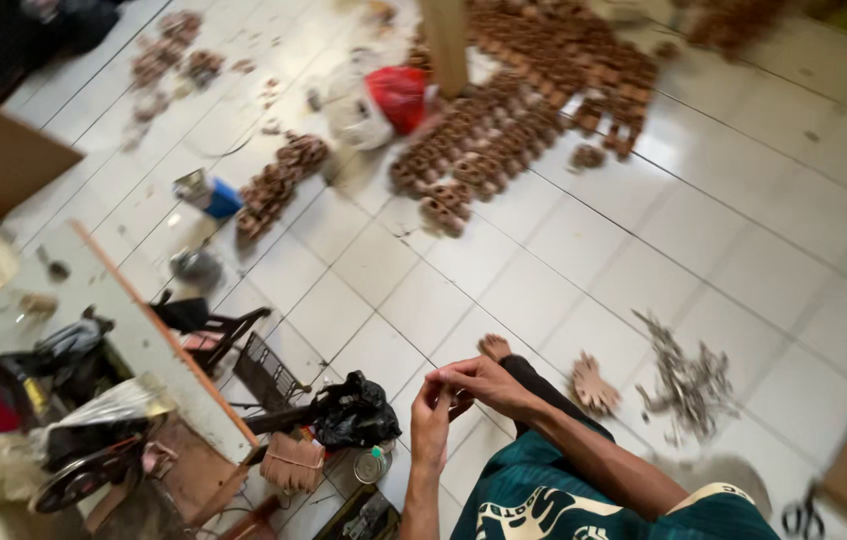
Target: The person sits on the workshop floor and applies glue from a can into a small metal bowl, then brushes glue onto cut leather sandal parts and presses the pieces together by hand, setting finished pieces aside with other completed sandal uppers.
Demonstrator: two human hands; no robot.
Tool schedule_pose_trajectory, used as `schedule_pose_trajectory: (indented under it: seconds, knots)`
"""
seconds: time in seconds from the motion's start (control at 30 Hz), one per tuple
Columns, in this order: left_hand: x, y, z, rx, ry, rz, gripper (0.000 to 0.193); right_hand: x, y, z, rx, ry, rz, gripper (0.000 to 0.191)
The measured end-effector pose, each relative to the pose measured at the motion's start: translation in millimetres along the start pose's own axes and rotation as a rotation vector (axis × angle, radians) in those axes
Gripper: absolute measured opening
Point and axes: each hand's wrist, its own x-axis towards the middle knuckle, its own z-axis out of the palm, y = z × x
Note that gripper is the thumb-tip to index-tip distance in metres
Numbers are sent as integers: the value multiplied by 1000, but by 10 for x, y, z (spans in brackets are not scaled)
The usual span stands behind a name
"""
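My left hand and right hand meet fingertip to fingertip, pinched on something too small to identify; at ten o'clock, a blue container, contents unclear.

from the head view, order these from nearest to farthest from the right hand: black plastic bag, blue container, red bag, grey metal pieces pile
1. Black plastic bag: just left of the right hand, by the sewing table's base.
2. Grey metal pieces pile: on the tiles to the right, past the forearm.
3. Blue container: far up on the left.
4. Red bag: at the top, beside the wooden post.
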Motion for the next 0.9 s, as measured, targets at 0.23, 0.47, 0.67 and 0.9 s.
schedule_pose_trajectory:
  seconds: [0.23, 0.47, 0.67, 0.9]
  knots:
    - [1345, 1230, 123, -72, 196, 207, 35, 1662, -1525, -164, -300, -279, -50, 41]
    - [2502, 2163, -133, -7, 387, 303, 40, 3230, -1970, -120, -289, -143, -168, 27]
    - [4000, 2759, -900, -380, 413, 479, 47, 4895, -2287, 276, -468, -187, -293, 39]
    - [5816, 4399, -1648, -171, 186, 700, 42, 6578, -3351, 793, -968, -330, -762, 83]
